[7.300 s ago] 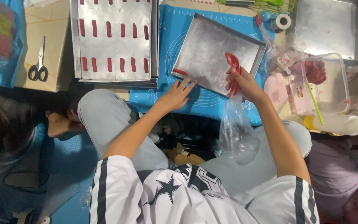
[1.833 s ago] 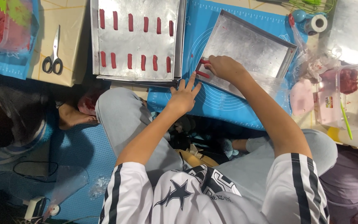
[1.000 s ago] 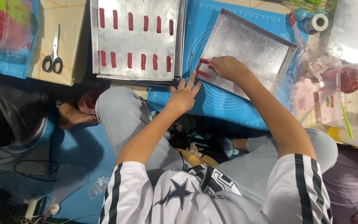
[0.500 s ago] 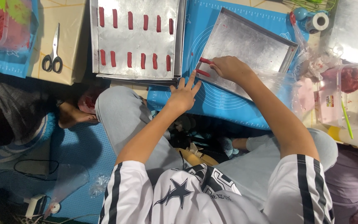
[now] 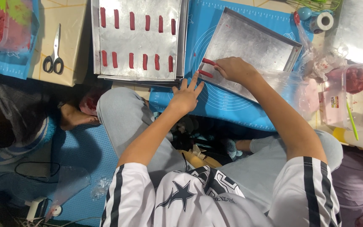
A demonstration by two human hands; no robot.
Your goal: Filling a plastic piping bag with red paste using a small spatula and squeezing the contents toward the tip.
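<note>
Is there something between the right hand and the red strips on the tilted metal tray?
Nothing visible: the right hand already touches the two red strips at the near corner of the shallow metal tray.

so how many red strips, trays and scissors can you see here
red strips on the full tray: 12
red strips by the right hand, on the angled tray: 2
metal trays: 2
scissors: 1
total: 17

blue floor mat (image 5: 85, 151), dim, shadowed floor
</note>
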